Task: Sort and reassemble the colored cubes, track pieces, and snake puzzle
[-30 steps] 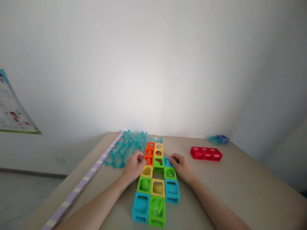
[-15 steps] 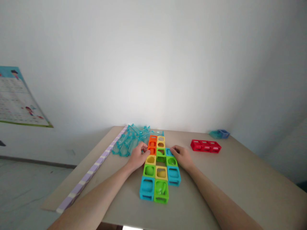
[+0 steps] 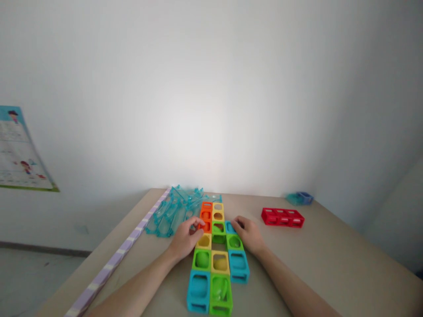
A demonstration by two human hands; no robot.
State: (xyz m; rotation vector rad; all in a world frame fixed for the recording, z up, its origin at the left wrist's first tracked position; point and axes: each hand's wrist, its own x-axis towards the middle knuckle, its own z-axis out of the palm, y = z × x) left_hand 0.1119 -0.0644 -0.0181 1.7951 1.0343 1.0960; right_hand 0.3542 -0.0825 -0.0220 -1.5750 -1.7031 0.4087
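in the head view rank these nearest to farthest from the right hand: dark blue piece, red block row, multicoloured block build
1. Multicoloured block build: right beside the right hand, to its left
2. Red block row: off to the right
3. Dark blue piece: far right corner

The wall poster (image 3: 23,154) bears print (image 3: 9,132) too blurred to read

on the table (image 3: 317,268), the block grid (image 3: 210,260) is being flanked by track pieces (image 3: 171,215) left, block bar (image 3: 283,218) right.
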